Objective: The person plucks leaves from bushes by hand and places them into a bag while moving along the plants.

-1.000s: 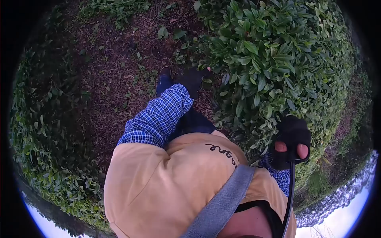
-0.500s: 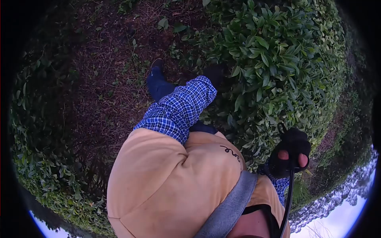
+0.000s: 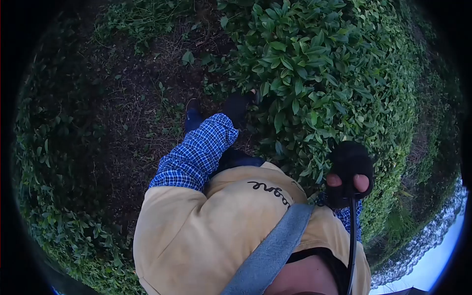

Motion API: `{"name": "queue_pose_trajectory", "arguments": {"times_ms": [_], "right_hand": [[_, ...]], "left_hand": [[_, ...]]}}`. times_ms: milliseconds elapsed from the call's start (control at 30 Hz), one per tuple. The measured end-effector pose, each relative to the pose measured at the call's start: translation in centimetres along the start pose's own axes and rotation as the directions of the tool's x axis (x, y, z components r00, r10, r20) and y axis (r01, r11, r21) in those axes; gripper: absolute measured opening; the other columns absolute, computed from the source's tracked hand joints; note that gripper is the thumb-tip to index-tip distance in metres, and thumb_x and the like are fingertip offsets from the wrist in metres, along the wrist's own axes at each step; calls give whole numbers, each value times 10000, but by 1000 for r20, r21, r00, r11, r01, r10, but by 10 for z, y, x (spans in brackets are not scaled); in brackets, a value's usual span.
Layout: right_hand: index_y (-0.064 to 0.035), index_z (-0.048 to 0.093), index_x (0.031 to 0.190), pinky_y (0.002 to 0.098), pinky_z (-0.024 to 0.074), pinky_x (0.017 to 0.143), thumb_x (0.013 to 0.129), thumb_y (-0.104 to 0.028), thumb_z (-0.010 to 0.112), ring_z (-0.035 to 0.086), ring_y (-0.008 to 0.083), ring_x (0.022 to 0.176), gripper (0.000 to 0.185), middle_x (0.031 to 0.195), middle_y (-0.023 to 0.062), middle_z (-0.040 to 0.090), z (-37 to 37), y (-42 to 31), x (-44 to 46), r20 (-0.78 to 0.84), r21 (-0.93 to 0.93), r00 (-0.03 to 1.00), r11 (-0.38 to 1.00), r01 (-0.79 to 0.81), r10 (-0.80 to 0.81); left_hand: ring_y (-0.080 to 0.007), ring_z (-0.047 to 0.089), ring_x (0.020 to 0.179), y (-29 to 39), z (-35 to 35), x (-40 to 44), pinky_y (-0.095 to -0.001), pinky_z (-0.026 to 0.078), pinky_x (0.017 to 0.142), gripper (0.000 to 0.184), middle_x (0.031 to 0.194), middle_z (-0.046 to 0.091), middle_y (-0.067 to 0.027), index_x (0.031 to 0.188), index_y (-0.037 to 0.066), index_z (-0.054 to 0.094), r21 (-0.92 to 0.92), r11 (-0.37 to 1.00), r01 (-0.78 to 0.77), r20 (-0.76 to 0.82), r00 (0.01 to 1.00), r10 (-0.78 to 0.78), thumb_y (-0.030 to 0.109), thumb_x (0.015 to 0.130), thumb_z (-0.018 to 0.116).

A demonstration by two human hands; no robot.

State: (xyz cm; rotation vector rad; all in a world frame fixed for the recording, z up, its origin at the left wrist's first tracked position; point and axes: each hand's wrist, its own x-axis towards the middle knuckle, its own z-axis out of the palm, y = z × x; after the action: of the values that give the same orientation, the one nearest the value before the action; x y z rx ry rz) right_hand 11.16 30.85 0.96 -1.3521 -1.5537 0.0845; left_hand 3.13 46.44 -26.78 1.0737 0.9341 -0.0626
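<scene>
Leafy green hedge (image 3: 314,73) fills the upper right of the view, on the person's right side, its foliage dense and its left edge meeting the dark ground (image 3: 142,108). That ground is strewn with dry stems and low weeds, and its left edge runs into more foliage (image 3: 54,172), which lies in shadow. Next in size comes the person's tan top (image 3: 221,226), with dark script lettering (image 3: 269,189) across the chest and a blue checked sleeve (image 3: 196,152) on the left arm. A grey-blue strap (image 3: 268,255) crosses the top diagonally toward the neck.

Beside the near part of the hedge, the right hand (image 3: 350,169), in a black glove, is closed, its fingers curled in around a thin black cord or rod (image 3: 352,231). The cord or rod comes out between two bare fingertips (image 3: 361,183) and runs down past the collar side of the top. The left hand (image 3: 237,107), also gloved in black, reaches low to the hedge's left edge, one bare fingertip close against the leaves. Whether it is open or gripping a stem cannot be told. Just left of it, on the ground, stands a dark blue shoe or boot (image 3: 193,119).
</scene>
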Motion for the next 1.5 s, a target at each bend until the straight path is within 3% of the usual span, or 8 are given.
{"name": "queue_pose_trajectory", "arguments": {"times_ms": [133,333,767,967,1133,1200,1333,1500], "right_hand": [[-188,446,1208,408,453,659,702,2,650,537,247,691,578,778,57,541,-19,-4,-9,4,14,999,999,37,-37],[-170,492,1103,387,449,656,703,12,641,541,249,705,465,833,85,549,-25,-14,-32,-146,24,989,1000,16,-13],[-153,465,1118,361,448,602,676,54,642,539,242,666,519,792,82,551,-36,-28,-61,-268,-92,963,996,-12,-13],[-151,463,1127,345,444,591,675,62,640,540,242,649,530,780,81,551,-35,-26,-62,-286,-81,957,997,16,-39],[-138,475,1103,345,436,576,673,69,655,536,239,638,510,766,68,542,-32,-25,-64,-314,-21,949,1000,23,-28],[-136,480,1096,346,437,583,674,70,657,538,238,650,501,775,67,542,-31,-25,-63,-326,8,945,1000,30,-26],[-134,491,1082,351,440,605,682,73,656,541,240,680,480,806,72,545,-31,-27,-61,-300,14,954,999,34,-28],[-135,492,1078,359,443,619,683,76,654,542,246,699,477,823,78,545,-32,-29,-62,-301,18,953,999,32,-25]], "left_hand": [[-238,586,840,30,3,-61,-336,431,761,407,924,621,-147,1053,-1,566,162,845,-510,2,856,516,330,817,589],[-280,600,821,91,34,-106,-345,455,732,297,884,630,-127,959,25,602,347,694,-631,-38,730,682,267,791,642],[-349,506,1042,84,54,-52,-428,402,888,485,1133,539,-185,1158,47,507,752,415,-512,110,718,687,277,742,602],[-323,556,967,96,41,-68,-397,421,846,531,1029,598,-180,1059,-4,565,268,819,-508,195,861,470,395,721,655],[-248,594,854,109,34,-92,-324,452,740,216,930,614,-125,1006,37,566,354,672,-651,126,745,655,119,808,590],[-196,591,889,132,34,-99,-276,435,756,225,928,619,-97,1064,68,567,438,429,-790,104,519,849,89,840,548],[-316,566,960,167,43,-70,-396,451,804,366,1020,598,-142,1110,81,545,767,92,-635,233,409,882,97,746,588],[-339,556,957,171,45,-38,-443,447,807,443,1039,591,-156,1129,87,537,898,9,-440,256,538,803,154,699,615]]}}
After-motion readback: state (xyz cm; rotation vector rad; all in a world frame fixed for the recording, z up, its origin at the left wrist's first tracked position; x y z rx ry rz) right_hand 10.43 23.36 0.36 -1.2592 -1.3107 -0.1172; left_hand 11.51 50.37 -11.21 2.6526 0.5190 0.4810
